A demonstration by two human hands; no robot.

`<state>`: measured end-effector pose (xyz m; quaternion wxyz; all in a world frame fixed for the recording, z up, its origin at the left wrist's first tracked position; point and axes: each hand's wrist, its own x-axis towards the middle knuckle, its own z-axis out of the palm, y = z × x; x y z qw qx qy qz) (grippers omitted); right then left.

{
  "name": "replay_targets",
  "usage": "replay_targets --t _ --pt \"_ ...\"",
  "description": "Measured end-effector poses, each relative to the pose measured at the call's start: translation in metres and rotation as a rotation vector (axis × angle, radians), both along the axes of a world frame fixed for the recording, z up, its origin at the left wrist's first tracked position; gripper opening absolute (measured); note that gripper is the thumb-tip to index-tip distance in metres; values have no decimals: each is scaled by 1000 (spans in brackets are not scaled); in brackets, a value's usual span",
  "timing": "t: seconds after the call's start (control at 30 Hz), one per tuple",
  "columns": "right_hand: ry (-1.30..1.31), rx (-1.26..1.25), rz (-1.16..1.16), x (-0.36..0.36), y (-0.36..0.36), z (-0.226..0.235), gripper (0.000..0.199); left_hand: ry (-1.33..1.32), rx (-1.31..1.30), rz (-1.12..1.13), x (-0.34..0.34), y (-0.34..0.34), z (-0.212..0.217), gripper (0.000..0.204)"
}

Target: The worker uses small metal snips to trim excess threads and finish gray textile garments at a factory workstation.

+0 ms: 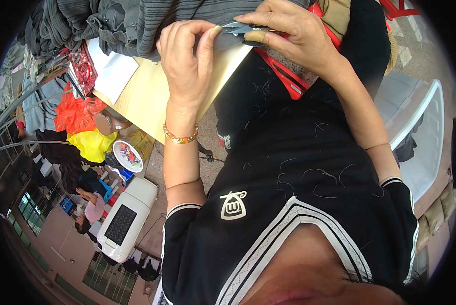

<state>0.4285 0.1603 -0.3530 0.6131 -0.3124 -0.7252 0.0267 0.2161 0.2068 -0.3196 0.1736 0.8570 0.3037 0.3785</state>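
A: What is the biggest thing by the table [146, 96]?

B: The heap of grey striped garments [136, 23] lying over the table's far edge. One grey piece [227, 39] hangs off the near edge of the table, between both hands.

A: And the hands?

B: The left hand [187, 61] sits just over the table's near edge, its fingers [205, 43] pinched closed on the grey piece. The right hand [294, 35] is just beside the table's right corner, fingers closed around small thread snips [238, 28], whose tips meet the cloth.

A: How far along does the work look?

B: Hard to say. Loose thread ends [314, 178] lie on the black shirt [299, 193] below the table, so I judge some trimming is done; the heap suggests plenty is left. Which pieces are finished, I cannot tell.

A: Anything else near the table?

B: A white sewing machine [124, 218] well off its left side, and a beaded bracelet [180, 136] on the left wrist.
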Motion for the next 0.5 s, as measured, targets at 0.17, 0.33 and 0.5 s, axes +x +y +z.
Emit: replay_targets --t 0.17,0.33,0.5 --pt "-4 -29 -5 0 -1 2 23 -7 -25 -1 -1 0 -1 10" --pt "-27 -68 14 1 -2 6 20 -19 -64 -1 -1 -1 0 11" --pt "-11 -343 19 3 -17 36 20 -165 -274 6 -4 -2 0 10"
